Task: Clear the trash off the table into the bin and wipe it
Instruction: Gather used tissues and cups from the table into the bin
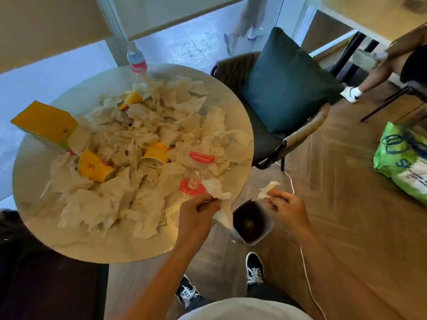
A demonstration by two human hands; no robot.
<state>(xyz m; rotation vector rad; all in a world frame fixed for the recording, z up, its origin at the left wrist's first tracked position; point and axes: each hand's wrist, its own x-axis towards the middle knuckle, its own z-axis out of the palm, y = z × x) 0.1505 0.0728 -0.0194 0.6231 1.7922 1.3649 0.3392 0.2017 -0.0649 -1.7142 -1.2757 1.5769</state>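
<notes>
The left hand (198, 210) pinches a tissue (217, 191) at the surface (34, 181) edge, the right hand (285, 204) holds what looks like paper (268, 190) over the bin (251, 224) to drop it in

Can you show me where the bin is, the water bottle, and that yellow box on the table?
bin (266, 236): head view, on its grey front rim, on the floor.
water bottle (136, 58): head view, on its clear body above the pink label.
yellow box (45, 122): head view, on its yellow top face.
</notes>
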